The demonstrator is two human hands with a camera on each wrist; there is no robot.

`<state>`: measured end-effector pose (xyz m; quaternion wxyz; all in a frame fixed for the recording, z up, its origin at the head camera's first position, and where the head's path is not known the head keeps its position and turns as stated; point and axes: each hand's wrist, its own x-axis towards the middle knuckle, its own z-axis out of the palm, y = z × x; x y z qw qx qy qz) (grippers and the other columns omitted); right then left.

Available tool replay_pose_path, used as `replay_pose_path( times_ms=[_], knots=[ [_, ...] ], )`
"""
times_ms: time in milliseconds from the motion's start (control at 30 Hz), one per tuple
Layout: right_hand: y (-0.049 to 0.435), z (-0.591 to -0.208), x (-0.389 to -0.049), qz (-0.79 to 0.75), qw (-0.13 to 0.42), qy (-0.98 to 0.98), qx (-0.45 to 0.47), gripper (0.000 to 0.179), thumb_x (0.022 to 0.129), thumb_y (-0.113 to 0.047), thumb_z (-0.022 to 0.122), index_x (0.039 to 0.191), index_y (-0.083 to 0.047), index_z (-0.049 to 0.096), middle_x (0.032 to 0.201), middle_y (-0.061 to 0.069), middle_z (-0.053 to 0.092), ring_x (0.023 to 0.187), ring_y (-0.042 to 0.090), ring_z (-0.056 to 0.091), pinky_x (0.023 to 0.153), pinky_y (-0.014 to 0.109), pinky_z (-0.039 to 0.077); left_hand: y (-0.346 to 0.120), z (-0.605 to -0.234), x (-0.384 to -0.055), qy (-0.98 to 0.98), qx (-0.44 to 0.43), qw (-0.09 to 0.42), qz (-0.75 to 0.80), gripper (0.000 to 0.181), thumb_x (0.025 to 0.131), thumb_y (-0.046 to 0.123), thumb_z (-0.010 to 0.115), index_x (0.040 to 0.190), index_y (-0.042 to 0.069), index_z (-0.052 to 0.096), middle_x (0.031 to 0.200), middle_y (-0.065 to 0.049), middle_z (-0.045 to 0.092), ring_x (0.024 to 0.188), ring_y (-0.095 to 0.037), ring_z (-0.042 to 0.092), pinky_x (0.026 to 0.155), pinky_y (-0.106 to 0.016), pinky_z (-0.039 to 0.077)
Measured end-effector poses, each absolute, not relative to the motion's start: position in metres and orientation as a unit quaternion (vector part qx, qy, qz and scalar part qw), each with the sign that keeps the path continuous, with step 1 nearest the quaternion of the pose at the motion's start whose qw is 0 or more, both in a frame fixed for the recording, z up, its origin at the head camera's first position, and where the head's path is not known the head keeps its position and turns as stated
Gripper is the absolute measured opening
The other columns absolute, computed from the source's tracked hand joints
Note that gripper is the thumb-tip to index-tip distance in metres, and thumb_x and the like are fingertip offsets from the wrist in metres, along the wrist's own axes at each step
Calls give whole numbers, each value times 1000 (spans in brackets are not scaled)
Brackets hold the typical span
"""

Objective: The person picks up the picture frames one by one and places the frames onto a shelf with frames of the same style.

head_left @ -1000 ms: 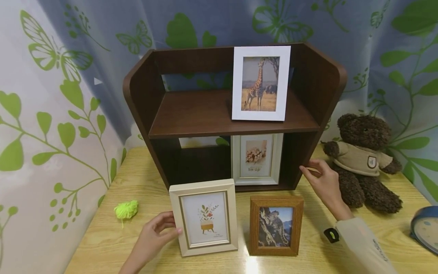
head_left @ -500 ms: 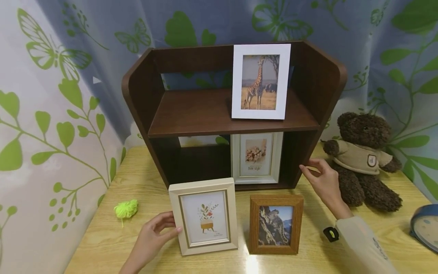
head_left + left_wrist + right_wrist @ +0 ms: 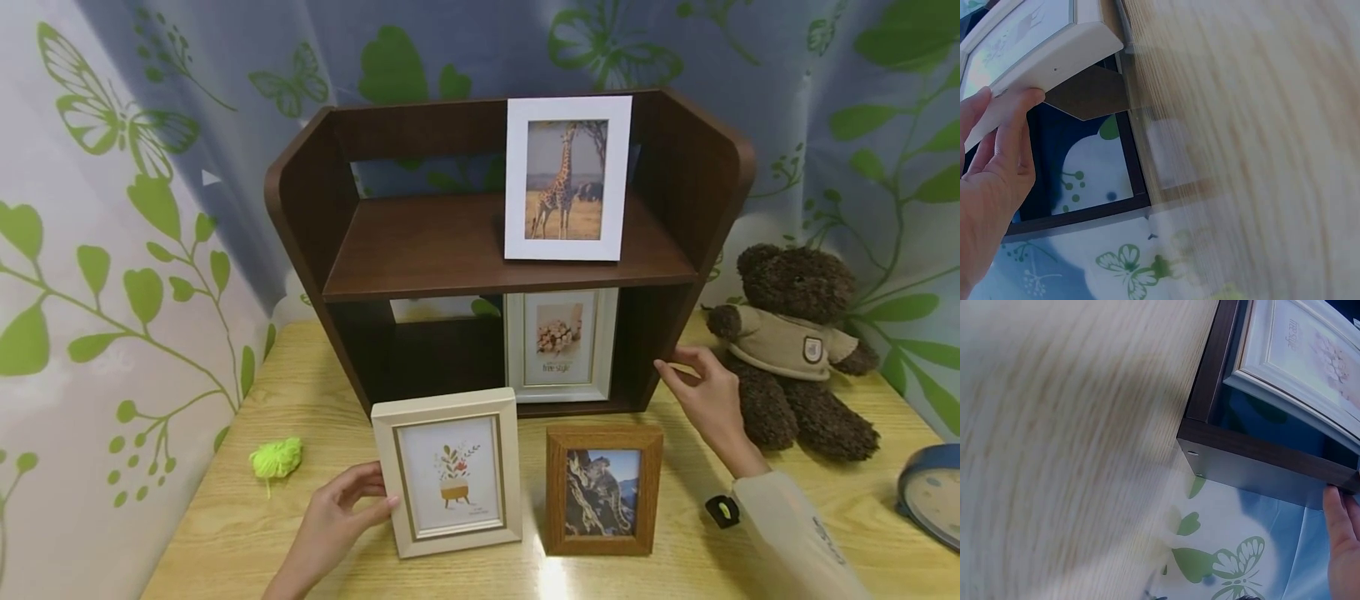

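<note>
My left hand (image 3: 333,521) holds a cream picture frame (image 3: 382,467) by its left edge. The thumb lies on the front border and the fingers go behind. In the left wrist view a brown support flap (image 3: 1088,94) sticks out from the frame's back. At the right side panel of the dark brown shelf (image 3: 442,250), my right hand (image 3: 708,404) grips the front edge, its fingers (image 3: 1337,515) against the outer face in the right wrist view. A white giraffe picture frame (image 3: 517,179) stands on the upper level. Below it stands a pale flower picture frame (image 3: 603,350).
A brown wooden picture frame (image 3: 557,492) with a leopard picture stands right of the cream one. Green yarn (image 3: 276,458) lies at the left. A teddy bear (image 3: 795,342) sits beside the shelf, and a blue clock (image 3: 911,479) is at the right edge.
</note>
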<state>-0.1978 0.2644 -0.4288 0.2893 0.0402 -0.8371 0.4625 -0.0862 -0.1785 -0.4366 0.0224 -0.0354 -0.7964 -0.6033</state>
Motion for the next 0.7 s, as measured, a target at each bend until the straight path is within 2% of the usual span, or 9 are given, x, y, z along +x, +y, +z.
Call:
replay_pose_path(
  times_ms=[367,700],
  knots=[
    [267,-432,-198,460,274,-844,37,23,87,-6,69,104,7,61,103,18,62,84,-21,52,71,1,45,-177,-435,-85,-794,-44,37,-605,37,75,-3,76,110,-6,64,91,0,68,83,-6,62,76,-20,54],
    [267,-430,-196,469,264,-842,34,25,87,-6,68,107,7,62,106,20,62,83,-22,52,70,1,45,-180,-422,-91,-795,-82,57,-598,38,75,-4,75,111,-8,62,93,5,66,84,-5,62,75,-21,55]
  ],
)
